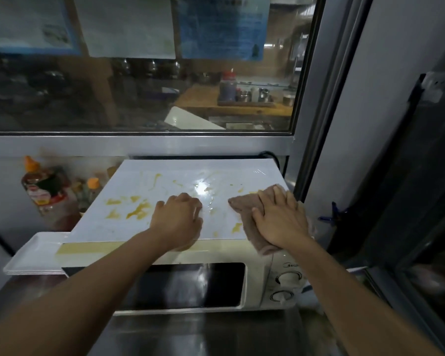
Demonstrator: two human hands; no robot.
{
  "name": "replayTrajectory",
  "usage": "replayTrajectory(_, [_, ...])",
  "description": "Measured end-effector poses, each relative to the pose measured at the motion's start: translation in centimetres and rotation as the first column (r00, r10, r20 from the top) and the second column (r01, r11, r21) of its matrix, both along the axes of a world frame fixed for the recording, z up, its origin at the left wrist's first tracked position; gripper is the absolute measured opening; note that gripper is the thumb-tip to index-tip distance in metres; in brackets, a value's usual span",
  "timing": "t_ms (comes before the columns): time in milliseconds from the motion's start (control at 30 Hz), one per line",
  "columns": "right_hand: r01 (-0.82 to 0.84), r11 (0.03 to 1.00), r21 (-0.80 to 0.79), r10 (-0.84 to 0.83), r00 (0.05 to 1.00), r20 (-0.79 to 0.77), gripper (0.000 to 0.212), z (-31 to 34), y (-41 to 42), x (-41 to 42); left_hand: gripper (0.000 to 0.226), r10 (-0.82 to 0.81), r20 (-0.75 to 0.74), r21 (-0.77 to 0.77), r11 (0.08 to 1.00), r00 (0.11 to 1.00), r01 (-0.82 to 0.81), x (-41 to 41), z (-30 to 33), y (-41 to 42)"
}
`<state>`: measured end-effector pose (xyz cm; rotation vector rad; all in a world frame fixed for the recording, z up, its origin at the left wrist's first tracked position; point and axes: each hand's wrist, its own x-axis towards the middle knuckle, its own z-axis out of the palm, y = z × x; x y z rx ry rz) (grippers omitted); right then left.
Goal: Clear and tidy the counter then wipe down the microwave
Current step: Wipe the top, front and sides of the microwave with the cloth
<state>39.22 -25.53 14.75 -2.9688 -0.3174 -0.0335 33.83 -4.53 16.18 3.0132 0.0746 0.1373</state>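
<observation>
Closest to us, both bare forearms reach up from the bottom edge over a steel counter point(203, 335), and right there in front sits the microwave point(254, 286), cream-bodied with a dark door window and two round dials point(288, 277) stacked on its right side.

Up on the microwave's white top point(180, 176), we see yellow smears point(136, 210) scattered across the left half, with thinner streaks further back and a small blot near the front edge at right. Our left hand point(177, 222) rests on the top near the front edge, knuckles up, fingers curled under against the surface; it seems to hold nothing, though the fingertips are hidden. Our right hand point(278, 219) lies flat, fingers straight and spread, pressing down on a brown cloth point(244, 209) at the top's right front corner; the cloth hangs a little over the front edge.

Left of the microwave, a stack of white rectangular trays point(31, 258) touches its side. Behind those, sauce bottles with orange caps point(44, 188) stand against the wall. Above runs a glass window point(139, 98) with blurred papers stuck on it.
</observation>
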Motion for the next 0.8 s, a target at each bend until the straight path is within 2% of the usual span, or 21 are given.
replayTrajectory(100, [-0.072,0.997,-0.012,0.072,0.997,-0.002,0.057,0.0,3.4,0.3,0.03,-0.024,-0.005,-0.036,0.999,1.0,0.024,-0.1,-0.1,0.5])
replayTrajectory(200, [-0.236,0.972,-0.005,0.236,0.972,-0.003,0.057,0.1,6.3,-1.0,0.009,-0.042,0.018,-0.154,0.987,0.999,0.044,-0.3,0.2,1.3])
replayTrajectory(267, [-0.369,0.929,-0.036,0.371,0.928,0.044,0.059,-0.1,7.4,-3.3,0.011,-0.023,0.028,-0.259,0.965,0.999,0.03,-0.6,0.6,2.1])
replayTrajectory(333, [-0.443,0.895,-0.059,0.446,0.893,0.065,0.06,-0.3,7.3,-5.0,0.014,-0.024,0.05,-0.269,0.962,0.998,0.036,-1.1,0.7,3.5])
replayTrajectory(400, [-0.445,0.895,-0.026,0.445,0.895,0.011,0.051,-0.1,6.2,-5.0,0.031,-0.045,0.061,-0.21,0.976,0.997,0.057,-1.5,0.8,5.1])
replayTrajectory(467, [-0.408,0.913,0.022,0.407,0.913,0.016,0.048,0.2,4.9,-3.2,0.039,-0.045,0.068,-0.159,0.986,0.997,0.056,-1.7,0.9,6.4])
replayTrajectory(567, [-0.25,0.965,0.079,0.25,0.968,0.019,0.045,0.3,3.6,1.4,0.032,-0.058,0.033,-0.067,0.996,0.998,0.061,-1.5,0.3,7.8])
replayTrajectory(633, [-0.13,0.989,0.07,0.128,0.991,0.031,0.044,0.0,4.4,4.5,0.03,-0.06,0.015,-0.068,0.996,0.998,0.06,-1.2,-0.2,8.3])
replayTrajectory(700, [-0.078,0.992,0.1,0.07,0.994,0.079,0.034,0.0,6.7,6.3,0.037,-0.049,0.002,-0.078,0.996,0.999,0.049,-1.0,-0.4,8.5])
replayTrajectory(733, [-0.097,0.987,0.126,0.087,0.993,0.083,0.03,0.1,8.3,6.4,0.04,-0.051,0.002,-0.067,0.996,0.999,0.051,-0.9,-0.4,8.5])
replayTrajectory(800, [-0.239,0.958,0.158,0.228,0.97,0.084,0.032,0.3,11.6,5.0,0.041,-0.069,0.013,-0.052,0.996,0.998,0.07,-1.0,-0.3,8.4])
